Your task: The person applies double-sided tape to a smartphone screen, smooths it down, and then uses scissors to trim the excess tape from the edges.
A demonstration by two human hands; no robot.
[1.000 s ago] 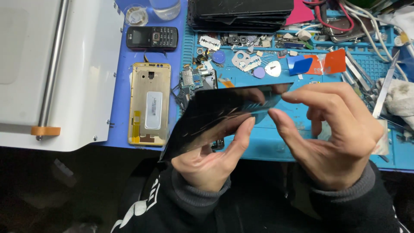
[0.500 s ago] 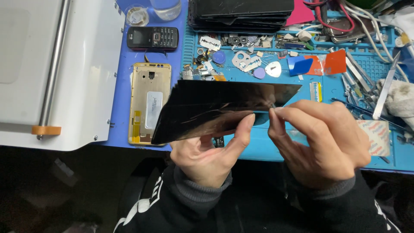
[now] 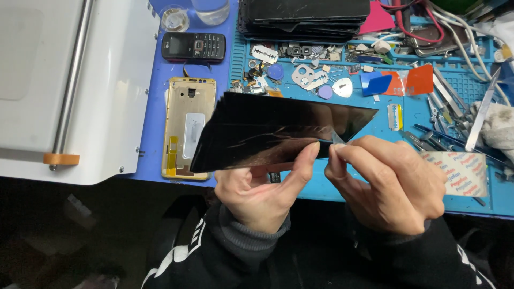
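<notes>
My left hand holds a glossy black phone screen panel from below, thumb on its near edge, the panel tilted toward me above the blue mat. My right hand pinches the panel's right end, where a thin clear film corner lifts between thumb and forefinger. Behind the panel a gold phone frame lies face down on the mat.
A white machine with an orange knob fills the left. A small black keypad phone, a stack of dark screens, picks, razor blades, tweezers, a tape roll and cables crowd the blue mat.
The black panel has swung leftward and flattened toward me, now covering more of the gold frame. My right hand has slid in closer to the left thumb at the panel's edge.
</notes>
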